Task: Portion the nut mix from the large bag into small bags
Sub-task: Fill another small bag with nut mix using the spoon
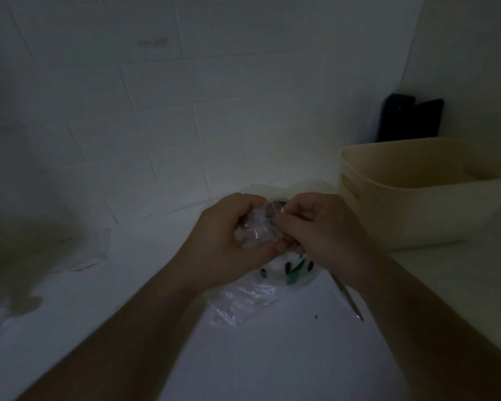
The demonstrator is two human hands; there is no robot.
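Pretty dim shot, so take the fine detail with a grain of salt. Count first: two hands, one small clear bag [256,231] held up between them, one bigger plastic bag [275,280] with green and dark print lying on the white surface [272,357] right under the hands, one metal utensil handle [348,299] poking out from under the right wrist (spoon probably, the bowl end is hidden), one cream plastic bin [422,198] with a slot handle off to the right, and one dark flat object [408,118] leaning in the wall corner behind the bin. There's also a tiny dark speck [316,316] on the surface near the utensil tip, and something pale and crumpled [81,250] at the left, too murky to name. Now the hands: the left hand [229,241] is curled around the small bag from the left, thumb underneath, fingers wrapped over it. The right hand [321,227] has its fingers bent in, pinching the small bag's right edge with the fingertips. Both are closed tight on it, touching each other around the bag, held just above the big bag. What's inside the small bag isn't clear in this light.
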